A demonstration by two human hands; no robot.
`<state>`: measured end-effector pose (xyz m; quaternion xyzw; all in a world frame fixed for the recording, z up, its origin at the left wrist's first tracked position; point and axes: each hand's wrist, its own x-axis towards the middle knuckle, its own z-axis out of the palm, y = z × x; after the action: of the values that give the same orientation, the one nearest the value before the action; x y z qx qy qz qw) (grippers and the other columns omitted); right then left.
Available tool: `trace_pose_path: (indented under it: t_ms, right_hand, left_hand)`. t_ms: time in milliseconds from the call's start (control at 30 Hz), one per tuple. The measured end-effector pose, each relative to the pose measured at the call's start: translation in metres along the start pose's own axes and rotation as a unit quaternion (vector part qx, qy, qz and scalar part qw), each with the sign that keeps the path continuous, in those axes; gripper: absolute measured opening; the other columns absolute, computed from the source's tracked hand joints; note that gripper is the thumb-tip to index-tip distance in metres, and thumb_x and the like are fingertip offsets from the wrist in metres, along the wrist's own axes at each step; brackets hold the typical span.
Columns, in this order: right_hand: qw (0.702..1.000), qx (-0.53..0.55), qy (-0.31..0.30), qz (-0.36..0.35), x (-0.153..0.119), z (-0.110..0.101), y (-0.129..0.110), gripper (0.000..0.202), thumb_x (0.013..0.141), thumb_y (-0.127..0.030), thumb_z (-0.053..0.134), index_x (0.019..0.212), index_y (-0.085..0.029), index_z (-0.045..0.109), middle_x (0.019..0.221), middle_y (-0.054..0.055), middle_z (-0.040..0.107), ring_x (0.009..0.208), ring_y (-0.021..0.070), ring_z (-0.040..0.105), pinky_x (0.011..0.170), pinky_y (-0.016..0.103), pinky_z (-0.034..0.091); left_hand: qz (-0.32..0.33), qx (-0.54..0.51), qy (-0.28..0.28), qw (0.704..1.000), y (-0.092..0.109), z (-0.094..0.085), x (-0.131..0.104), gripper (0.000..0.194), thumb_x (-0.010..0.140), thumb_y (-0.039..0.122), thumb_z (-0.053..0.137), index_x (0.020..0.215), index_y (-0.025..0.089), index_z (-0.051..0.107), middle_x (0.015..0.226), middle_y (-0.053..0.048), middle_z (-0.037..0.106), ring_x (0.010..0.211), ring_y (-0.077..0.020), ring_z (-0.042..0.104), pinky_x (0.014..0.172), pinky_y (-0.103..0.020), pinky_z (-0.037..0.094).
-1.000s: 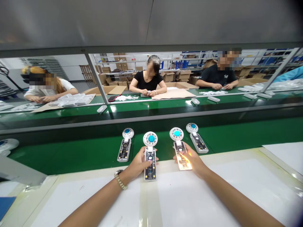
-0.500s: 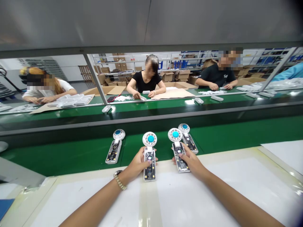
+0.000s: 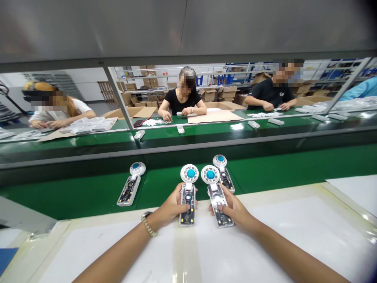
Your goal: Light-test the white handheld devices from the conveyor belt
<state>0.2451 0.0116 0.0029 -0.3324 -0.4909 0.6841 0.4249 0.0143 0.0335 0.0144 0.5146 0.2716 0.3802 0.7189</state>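
Observation:
My left hand (image 3: 172, 207) is closed around a handheld fan (image 3: 187, 216) with a round white head, a blue centre and a clear body showing a black circuit board. Its thumb lies across the board. A second handheld fan (image 3: 217, 193) of the same kind is gripped in my right hand (image 3: 239, 210), thumb on its front, tilted slightly. Both fans are upright side by side, heads away from me, apart from each other. Behind the right one, another fan (image 3: 226, 181) lies on the green belt (image 3: 91, 192), partly hidden. One more fan (image 3: 129, 190) lies on the belt at left.
A white worktop (image 3: 118, 251) is in front of me. Beyond a metal rail (image 3: 73, 155), a second green belt carries white casings (image 3: 140, 135). Several co-workers sit behind it, with small white parts (image 3: 154, 122) and cardboard. A grey panel (image 3: 176, 27) hangs overhead.
My right hand has drawn its fan closer and leftward. The fans on the near belt have shifted left. Casings on the far belt have moved right, and the middle co-worker has released one.

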Motion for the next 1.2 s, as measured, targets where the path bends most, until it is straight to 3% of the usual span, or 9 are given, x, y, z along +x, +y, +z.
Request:
trace_pose_path:
  t_ms: [267,467,667,867,1000,1067,1133,1200]
  right_hand:
    - [1.000,0.010,-0.013,-0.024,-0.001,0.001,-0.002,0.090,0.069,-0.041,0.069,0.136,-0.021,0.012,0.091,0.008,0.065,0.081,0.0217,0.062,0.073,0.035,0.045]
    - [0.999,0.007,-0.014,-0.032,0.000,-0.001,0.000,0.087,0.067,-0.043,0.070,0.134,-0.021,0.018,0.089,0.008,0.065,0.077,0.0214,0.062,0.071,0.036,0.045]
    - [0.998,0.011,-0.017,-0.062,0.001,-0.002,0.002,0.073,0.071,-0.038,0.068,0.131,-0.026,0.027,0.107,0.011,0.057,0.092,0.0255,0.060,0.076,0.040,0.046]
    - [0.999,0.018,0.000,-0.046,0.000,0.000,-0.001,0.075,0.067,-0.038,0.071,0.129,-0.026,0.030,0.110,0.012,0.057,0.090,0.0264,0.062,0.076,0.041,0.047]
    - [0.997,0.064,0.021,-0.024,0.001,0.001,-0.006,0.073,0.064,-0.034,0.074,0.125,-0.026,0.035,0.103,0.009,0.063,0.087,0.0254,0.063,0.079,0.040,0.046]
    - [0.994,0.104,0.037,-0.008,0.004,-0.001,-0.010,0.055,0.066,-0.040,0.070,0.113,-0.024,0.047,0.098,0.007,0.065,0.081,0.0241,0.064,0.078,0.039,0.047]
    - [0.988,0.144,0.044,0.023,0.006,-0.005,-0.014,0.041,0.072,-0.055,0.057,0.093,-0.020,0.057,0.087,0.007,0.067,0.068,0.0213,0.064,0.069,0.036,0.049]
    - [0.983,0.171,0.048,0.043,0.010,-0.014,-0.017,0.053,0.075,-0.068,0.039,0.075,-0.018,0.059,0.067,0.005,0.064,0.052,0.0175,0.059,0.057,0.032,0.048]
  left_hand:
    - [-0.001,-0.010,0.005,1.000,0.002,0.001,0.000,0.053,0.066,0.020,0.074,0.111,0.022,0.045,0.111,-0.009,0.052,0.088,-0.0202,0.057,0.076,-0.033,0.046]
    - [-0.011,-0.009,0.001,1.000,0.004,0.001,-0.001,0.055,0.066,0.020,0.074,0.112,0.021,0.044,0.104,-0.009,0.055,0.087,-0.0193,0.058,0.075,-0.031,0.046]
    - [-0.027,-0.011,0.004,1.000,0.007,0.002,-0.002,0.056,0.066,0.022,0.074,0.113,0.019,0.044,0.095,-0.008,0.059,0.083,-0.0194,0.059,0.074,-0.031,0.045]
    - [-0.032,-0.019,0.017,0.999,0.007,0.004,-0.002,0.057,0.065,0.019,0.074,0.113,0.019,0.043,0.095,-0.008,0.060,0.083,-0.0189,0.059,0.076,-0.032,0.046]
    - [-0.025,-0.063,0.038,0.997,0.011,0.008,-0.001,0.058,0.061,0.014,0.076,0.110,0.019,0.046,0.106,-0.009,0.056,0.092,-0.0213,0.057,0.080,-0.036,0.047]
    - [-0.029,-0.101,0.051,0.993,0.015,0.006,0.001,0.054,0.064,0.019,0.075,0.110,0.020,0.047,0.111,-0.010,0.055,0.097,-0.0237,0.056,0.078,-0.039,0.048]
    - [-0.054,-0.140,0.081,0.985,0.021,0.000,0.003,0.045,0.071,0.036,0.069,0.108,0.018,0.049,0.102,-0.011,0.059,0.089,-0.0235,0.059,0.073,-0.040,0.050]
    - [-0.085,-0.154,0.138,0.975,0.025,-0.013,0.006,0.049,0.075,0.056,0.055,0.099,0.013,0.054,0.079,-0.009,0.062,0.068,-0.0198,0.060,0.062,-0.036,0.052]
